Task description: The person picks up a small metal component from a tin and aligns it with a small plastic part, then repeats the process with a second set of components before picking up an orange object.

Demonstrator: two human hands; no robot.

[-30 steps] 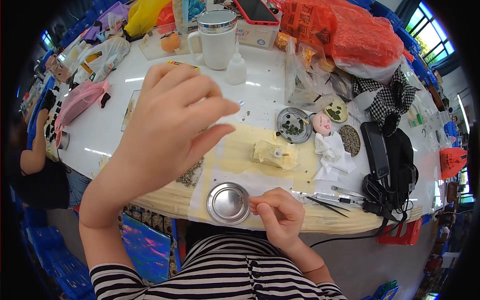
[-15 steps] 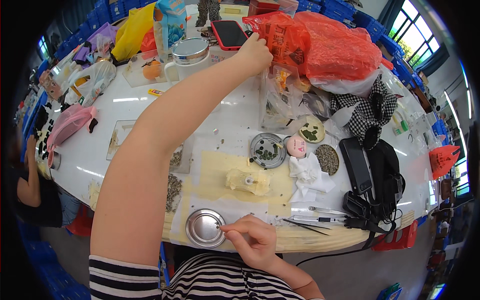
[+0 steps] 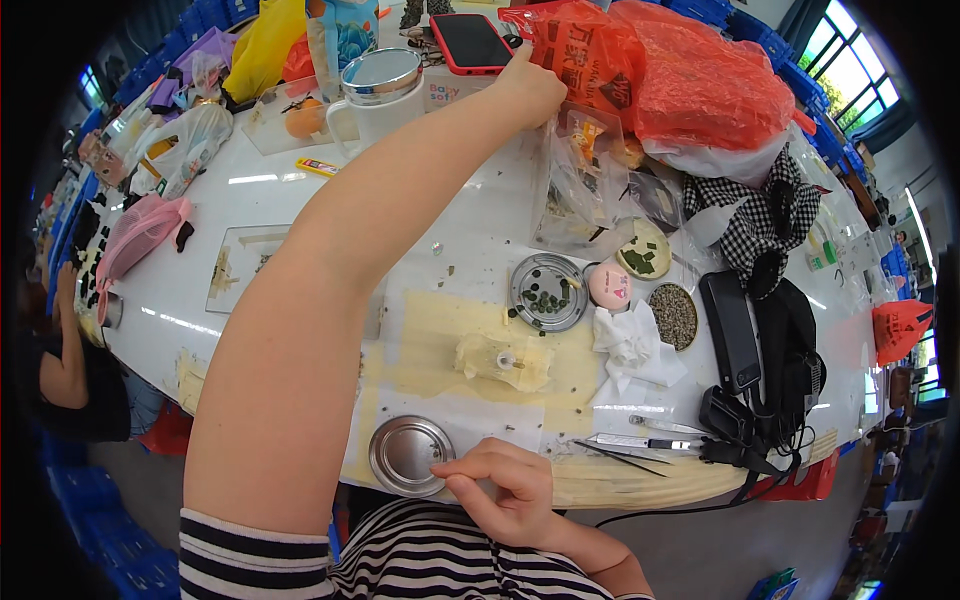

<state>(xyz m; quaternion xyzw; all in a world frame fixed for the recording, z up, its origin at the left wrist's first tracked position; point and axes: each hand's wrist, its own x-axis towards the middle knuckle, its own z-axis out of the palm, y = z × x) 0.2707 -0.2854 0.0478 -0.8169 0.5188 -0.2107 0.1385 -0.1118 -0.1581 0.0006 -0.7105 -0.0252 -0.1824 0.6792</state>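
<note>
At the left, the left arm stretches across the white table (image 3: 300, 190) above the metal-lidded white jar (image 3: 382, 95). The left hand (image 3: 527, 88) is at the far edge, fingers drawn together against the red phone (image 3: 470, 42) and the orange plastic bag (image 3: 690, 80). Whether it grips the bag's edge or only presses there cannot be told, since the fingertips are hidden behind the hand.

Risk: with the forearm passing close over the jar, a careless pull-back would likely knock it or drag the phone off its box.

Near the body, the empty metal lid (image 3: 408, 455) lies at the table edge. The right hand (image 3: 503, 492) rests just beside it, thumb and forefinger pinched together, possibly on something too small to see. A nudge here could tip the lid off the edge.

Further right, the dish of dark beads (image 3: 547, 292) stands open, so a bump to the table could scatter the beads.
</note>
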